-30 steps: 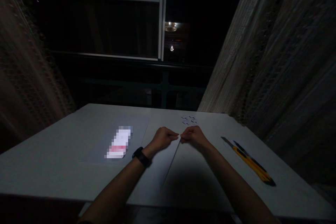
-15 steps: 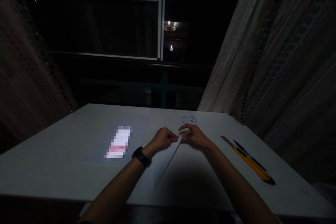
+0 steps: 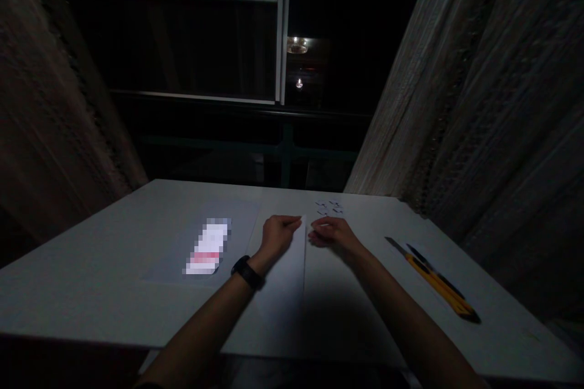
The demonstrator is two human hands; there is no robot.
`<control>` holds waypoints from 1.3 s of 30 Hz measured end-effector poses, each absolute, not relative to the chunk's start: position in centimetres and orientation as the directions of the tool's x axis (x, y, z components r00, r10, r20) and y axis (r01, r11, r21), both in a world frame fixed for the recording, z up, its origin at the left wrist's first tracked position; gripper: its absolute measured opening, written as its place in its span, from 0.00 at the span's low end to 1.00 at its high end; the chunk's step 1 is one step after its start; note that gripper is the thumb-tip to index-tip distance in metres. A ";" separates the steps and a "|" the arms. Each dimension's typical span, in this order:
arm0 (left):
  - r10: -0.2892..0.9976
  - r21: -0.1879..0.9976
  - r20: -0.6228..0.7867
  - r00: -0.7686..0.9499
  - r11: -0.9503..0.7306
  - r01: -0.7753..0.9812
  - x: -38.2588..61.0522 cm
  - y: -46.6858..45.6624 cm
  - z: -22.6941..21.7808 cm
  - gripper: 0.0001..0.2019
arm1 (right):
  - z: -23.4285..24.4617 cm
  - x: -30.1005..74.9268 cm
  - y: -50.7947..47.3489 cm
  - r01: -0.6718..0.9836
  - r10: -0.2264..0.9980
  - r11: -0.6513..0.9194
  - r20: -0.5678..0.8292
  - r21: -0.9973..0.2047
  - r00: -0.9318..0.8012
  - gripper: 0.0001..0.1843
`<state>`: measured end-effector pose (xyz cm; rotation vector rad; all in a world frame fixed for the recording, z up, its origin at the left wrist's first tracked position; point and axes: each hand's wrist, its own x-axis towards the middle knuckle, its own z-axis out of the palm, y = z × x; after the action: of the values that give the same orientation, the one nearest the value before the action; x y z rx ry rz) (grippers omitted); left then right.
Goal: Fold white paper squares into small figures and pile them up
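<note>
A white sheet of paper [image 3: 285, 292] lies on the white table [image 3: 114, 267], its straight right edge running toward me from between my hands. My left hand [image 3: 277, 233], with a black watch on the wrist, rests on the sheet's far end, fingers pressed together and pointing right. My right hand [image 3: 332, 233] sits just right of that edge, fingers curled in a pinch at the paper's corner. The dim light hides how much of the sheet each hand grips.
A pale card-like item [image 3: 207, 248] lies on a grey sheet [image 3: 173, 249] to the left. Several tiny paper bits [image 3: 329, 207] sit beyond my hands. A yellow utility knife [image 3: 440, 284] and dark pen [image 3: 431, 267] lie at right. Curtains flank a dark window [image 3: 280, 30].
The paper, held raised and slanted between both pinching hands, has come down flat on the table. My left hand moved forward onto it; my right hand lowered beside its edge.
</note>
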<state>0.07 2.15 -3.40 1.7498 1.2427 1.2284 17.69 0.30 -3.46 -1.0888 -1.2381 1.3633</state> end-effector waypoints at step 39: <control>0.969 0.939 0.072 0.238 0.015 -0.344 1.0 0.6 -2.8 0.19 | -2.9 16.2 -0.7 0.180 0.970 0.191 0.158 -0.965 -0.183 0.17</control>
<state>1.03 0.57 -2.83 1.0777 0.7596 1.1922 16.19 -0.71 -2.94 -1.1320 -1.5576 1.0949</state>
